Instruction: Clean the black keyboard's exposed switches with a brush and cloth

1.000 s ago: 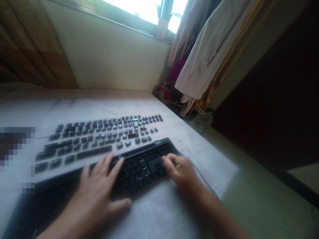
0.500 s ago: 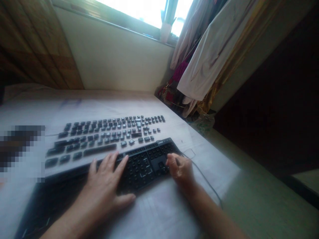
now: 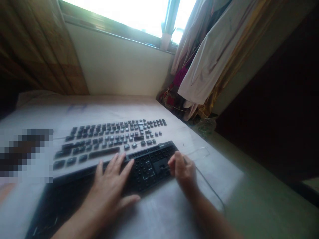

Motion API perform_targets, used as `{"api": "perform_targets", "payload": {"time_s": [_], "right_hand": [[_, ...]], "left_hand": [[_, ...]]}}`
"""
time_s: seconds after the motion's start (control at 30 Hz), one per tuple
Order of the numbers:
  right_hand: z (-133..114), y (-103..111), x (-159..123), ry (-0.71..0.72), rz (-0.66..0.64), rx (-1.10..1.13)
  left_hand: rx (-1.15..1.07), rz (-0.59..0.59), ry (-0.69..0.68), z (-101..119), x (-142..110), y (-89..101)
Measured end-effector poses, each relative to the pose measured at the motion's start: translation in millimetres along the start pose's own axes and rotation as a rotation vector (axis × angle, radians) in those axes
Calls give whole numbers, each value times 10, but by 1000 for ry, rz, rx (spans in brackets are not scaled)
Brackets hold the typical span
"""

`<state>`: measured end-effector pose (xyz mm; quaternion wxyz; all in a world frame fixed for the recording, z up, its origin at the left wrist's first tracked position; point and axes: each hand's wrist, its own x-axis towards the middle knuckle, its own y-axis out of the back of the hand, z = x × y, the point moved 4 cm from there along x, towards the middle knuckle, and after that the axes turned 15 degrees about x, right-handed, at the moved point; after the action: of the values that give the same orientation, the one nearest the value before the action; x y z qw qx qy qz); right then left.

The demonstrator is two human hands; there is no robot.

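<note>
Head view — left hand (image 3: 109, 186) splayed across keyboard (image 3: 159, 166), right hand (image 3: 183, 169) gripping wire loop (image 3: 208, 152) — keycaps (image 3: 117, 137), cable (image 3: 212, 188) nearby.

From here the left hand (image 3: 112, 186) covers part of the keyboard (image 3: 147, 166), whose near left end runs out of sight. The curled right hand (image 3: 183, 171) hides one end of the thin wire loop (image 3: 208, 152); the loose keycaps (image 3: 104, 152) are too blurred to read.

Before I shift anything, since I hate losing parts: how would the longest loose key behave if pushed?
The longest loose key would probably slide easily, lying detached on the pale surface. Its low bar shape makes rolling unlikely. It might jostle the smaller keys close beside it.
</note>
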<state>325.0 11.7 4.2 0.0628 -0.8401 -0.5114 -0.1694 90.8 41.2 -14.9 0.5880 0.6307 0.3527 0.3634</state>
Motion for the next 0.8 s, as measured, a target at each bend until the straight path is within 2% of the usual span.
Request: {"api": "perform_targets", "payload": {"time_s": [0.07,0.13,0.3,0.47,0.57,0.7,0.8], "right_hand": [[-51,-76,-62,28,-47,20],[-113,-148,-108,62,-88,36],[-348,-326,-168,229,-190,45],[-492,-449,-201,335,-295,21],[-494,-446,-180,394,-328,-67],[-488,-361,-91,470,-326,-186],[-464,-335,-60,438,-475,-133]], "left_hand": [[-104,148,-54,60,-22,85],[-276,183,-82,125,-42,150],[-694,5,4,226,-43,164],[-917,-106,71,243,-24,137],[-1017,-172,101,229,-19,151],[-1177,-288,215,196,-3,139],[-1239,-371,275,194,12,91]]}}
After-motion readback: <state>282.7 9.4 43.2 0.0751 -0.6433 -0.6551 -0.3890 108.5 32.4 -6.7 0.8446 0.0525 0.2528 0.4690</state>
